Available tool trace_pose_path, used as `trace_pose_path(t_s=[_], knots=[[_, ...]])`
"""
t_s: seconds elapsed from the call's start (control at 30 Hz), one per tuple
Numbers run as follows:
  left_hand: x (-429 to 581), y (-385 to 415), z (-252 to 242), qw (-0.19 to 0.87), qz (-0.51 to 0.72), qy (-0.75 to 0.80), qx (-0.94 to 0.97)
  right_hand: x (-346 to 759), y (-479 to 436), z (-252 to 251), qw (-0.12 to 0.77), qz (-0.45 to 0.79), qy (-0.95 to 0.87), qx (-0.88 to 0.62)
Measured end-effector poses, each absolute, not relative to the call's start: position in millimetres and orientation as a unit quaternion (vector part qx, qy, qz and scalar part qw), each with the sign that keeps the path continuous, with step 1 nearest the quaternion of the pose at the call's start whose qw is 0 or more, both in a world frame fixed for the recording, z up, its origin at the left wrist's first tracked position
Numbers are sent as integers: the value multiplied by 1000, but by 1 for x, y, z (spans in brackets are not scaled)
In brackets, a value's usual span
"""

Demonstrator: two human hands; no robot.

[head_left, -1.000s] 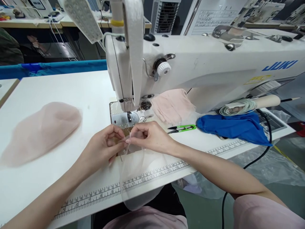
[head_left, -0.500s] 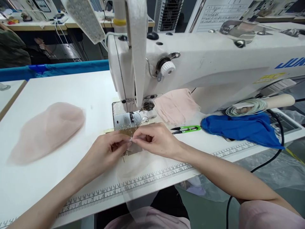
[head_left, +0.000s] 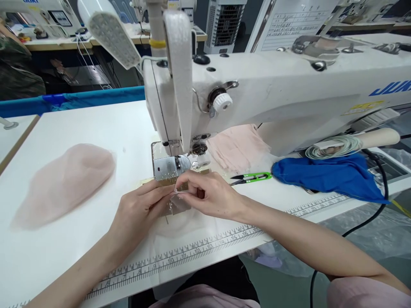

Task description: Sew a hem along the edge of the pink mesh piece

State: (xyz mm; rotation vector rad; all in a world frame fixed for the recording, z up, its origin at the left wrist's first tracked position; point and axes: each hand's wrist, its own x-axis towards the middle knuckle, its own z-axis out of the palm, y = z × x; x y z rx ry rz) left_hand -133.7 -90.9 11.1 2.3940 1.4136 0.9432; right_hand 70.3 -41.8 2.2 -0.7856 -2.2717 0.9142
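Fingers [head_left: 191,199] partly hide the sheer fabric [head_left: 177,193] pinched between them.

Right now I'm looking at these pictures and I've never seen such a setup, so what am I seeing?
You're looking forward and down from a camera worn on a person's head. The big white thing is a sewing machine. Near its metal plate, the bare left hand and right hand pinch a thin, sheer cloth. On the white table lie a pale pink cloth at the left, a second pink cloth under the machine's overhang, and, farther right, green snips and a blue cloth.
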Motion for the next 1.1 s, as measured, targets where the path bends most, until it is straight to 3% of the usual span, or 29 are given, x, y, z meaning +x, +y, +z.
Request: trace_pose_path(t_s=[0.73,1.1], knots=[[-133,-92,7,42,298,433,850,73,-41,-2,271,288,-885,-247],[-139,-92,3,-95,302,407,857,72,-39,-3,318,242,-885,-240]])
